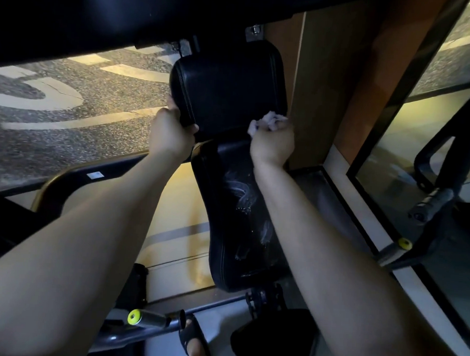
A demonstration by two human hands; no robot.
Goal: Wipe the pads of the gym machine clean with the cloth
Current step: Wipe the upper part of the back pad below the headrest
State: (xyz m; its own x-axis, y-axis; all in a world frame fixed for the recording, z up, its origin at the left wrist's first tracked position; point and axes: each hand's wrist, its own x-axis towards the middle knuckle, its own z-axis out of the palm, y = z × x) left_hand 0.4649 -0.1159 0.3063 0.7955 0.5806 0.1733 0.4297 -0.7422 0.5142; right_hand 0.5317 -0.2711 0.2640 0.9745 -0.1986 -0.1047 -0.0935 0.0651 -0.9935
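A black back pad (227, 88) stands above a long black seat pad (237, 221) that carries pale wet smears down its middle. My left hand (170, 132) grips the lower left corner of the back pad, thumb over its front face. My right hand (273, 143) holds a crumpled white cloth (267, 121) and presses it against the lower right edge of the back pad, just above the seam between the two pads.
A dark frame bar (101, 13) crosses overhead. A wooden panel (321, 87) and a glass wall (418, 148) stand close on the right. Handles with yellow end caps (134, 316) (404, 243) stick out low left and right. A sandalled foot (194, 340) is below.
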